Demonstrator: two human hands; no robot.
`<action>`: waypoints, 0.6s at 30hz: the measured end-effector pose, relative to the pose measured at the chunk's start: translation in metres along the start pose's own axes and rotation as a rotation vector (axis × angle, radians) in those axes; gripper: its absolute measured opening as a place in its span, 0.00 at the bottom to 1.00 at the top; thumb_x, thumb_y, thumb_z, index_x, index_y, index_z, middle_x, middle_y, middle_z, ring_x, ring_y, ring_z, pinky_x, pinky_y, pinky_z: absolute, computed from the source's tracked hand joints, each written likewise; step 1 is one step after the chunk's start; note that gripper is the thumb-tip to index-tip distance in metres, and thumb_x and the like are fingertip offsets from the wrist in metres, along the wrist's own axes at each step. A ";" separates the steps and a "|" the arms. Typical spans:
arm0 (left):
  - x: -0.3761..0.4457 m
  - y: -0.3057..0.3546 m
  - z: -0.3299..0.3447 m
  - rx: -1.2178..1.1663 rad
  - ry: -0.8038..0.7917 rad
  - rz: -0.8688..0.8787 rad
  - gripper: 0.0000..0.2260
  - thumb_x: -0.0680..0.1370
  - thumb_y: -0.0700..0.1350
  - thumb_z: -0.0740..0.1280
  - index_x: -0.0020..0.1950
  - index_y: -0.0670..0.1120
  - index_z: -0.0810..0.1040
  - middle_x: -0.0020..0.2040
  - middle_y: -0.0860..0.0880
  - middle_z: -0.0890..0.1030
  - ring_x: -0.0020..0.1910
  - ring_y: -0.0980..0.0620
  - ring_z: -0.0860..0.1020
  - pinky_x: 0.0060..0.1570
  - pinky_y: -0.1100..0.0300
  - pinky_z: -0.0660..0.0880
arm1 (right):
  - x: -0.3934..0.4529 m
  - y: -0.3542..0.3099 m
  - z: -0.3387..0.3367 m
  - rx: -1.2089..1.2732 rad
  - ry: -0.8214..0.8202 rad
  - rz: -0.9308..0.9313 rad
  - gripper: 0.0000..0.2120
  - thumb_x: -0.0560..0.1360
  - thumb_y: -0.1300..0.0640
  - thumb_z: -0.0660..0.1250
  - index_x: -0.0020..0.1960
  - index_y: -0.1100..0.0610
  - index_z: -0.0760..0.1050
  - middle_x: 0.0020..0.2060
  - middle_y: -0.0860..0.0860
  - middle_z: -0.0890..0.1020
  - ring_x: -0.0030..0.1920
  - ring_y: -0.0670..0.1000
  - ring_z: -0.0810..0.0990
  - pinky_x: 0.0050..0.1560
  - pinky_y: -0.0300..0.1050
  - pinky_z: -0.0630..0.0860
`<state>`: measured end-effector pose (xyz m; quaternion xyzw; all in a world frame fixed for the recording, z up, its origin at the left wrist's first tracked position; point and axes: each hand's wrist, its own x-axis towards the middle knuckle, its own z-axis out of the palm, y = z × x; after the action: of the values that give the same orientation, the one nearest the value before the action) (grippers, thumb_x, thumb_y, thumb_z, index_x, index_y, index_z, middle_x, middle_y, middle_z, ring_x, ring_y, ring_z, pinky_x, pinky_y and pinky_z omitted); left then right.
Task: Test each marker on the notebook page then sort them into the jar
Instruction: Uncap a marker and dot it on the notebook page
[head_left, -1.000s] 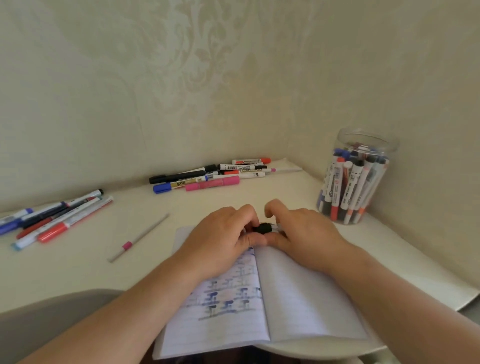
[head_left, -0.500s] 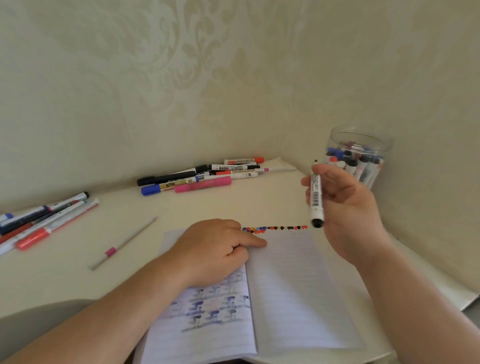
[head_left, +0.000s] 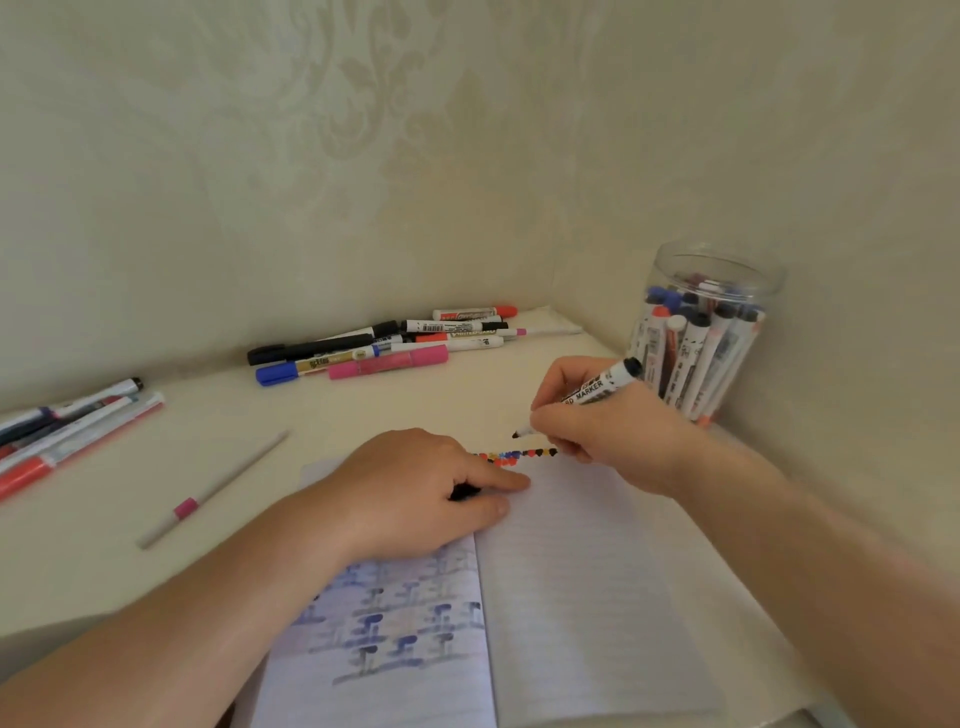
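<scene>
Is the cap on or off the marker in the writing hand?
Off. The black marker in the right hand shows its bare black tip, and the left hand holds a black cap.

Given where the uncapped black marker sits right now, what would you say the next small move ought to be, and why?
Probably lower the tip a little to dab a fresh dot at the row's end. The right hand holds the uncapped marker with its tip just above the row of test dots at the top of the notebook, while the left hand presses the page, holding what looks like the black cap.
</scene>
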<state>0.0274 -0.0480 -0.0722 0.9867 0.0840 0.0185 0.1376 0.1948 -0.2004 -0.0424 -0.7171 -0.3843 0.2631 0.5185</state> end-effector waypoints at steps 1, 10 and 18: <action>0.000 0.000 0.000 -0.006 0.002 0.001 0.15 0.81 0.66 0.57 0.67 0.80 0.67 0.56 0.62 0.82 0.55 0.61 0.77 0.58 0.56 0.75 | -0.001 0.006 0.003 -0.036 0.060 0.000 0.08 0.74 0.65 0.74 0.38 0.58 0.78 0.28 0.53 0.77 0.28 0.49 0.72 0.29 0.43 0.68; 0.001 -0.003 0.012 -0.021 0.117 -0.004 0.18 0.75 0.70 0.47 0.64 0.85 0.61 0.48 0.63 0.83 0.47 0.62 0.79 0.47 0.59 0.76 | -0.002 0.020 0.012 0.015 0.243 0.064 0.15 0.72 0.64 0.74 0.33 0.57 0.70 0.27 0.58 0.79 0.25 0.52 0.74 0.26 0.41 0.70; 0.001 0.000 0.008 -0.004 0.101 -0.031 0.15 0.81 0.65 0.56 0.65 0.82 0.66 0.46 0.61 0.83 0.48 0.60 0.78 0.48 0.57 0.76 | 0.001 0.020 0.016 0.001 0.280 0.084 0.14 0.71 0.65 0.73 0.33 0.58 0.71 0.27 0.59 0.80 0.25 0.52 0.76 0.27 0.43 0.72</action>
<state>0.0290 -0.0499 -0.0796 0.9829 0.1059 0.0661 0.1354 0.1891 -0.1944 -0.0668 -0.7620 -0.2779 0.1820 0.5558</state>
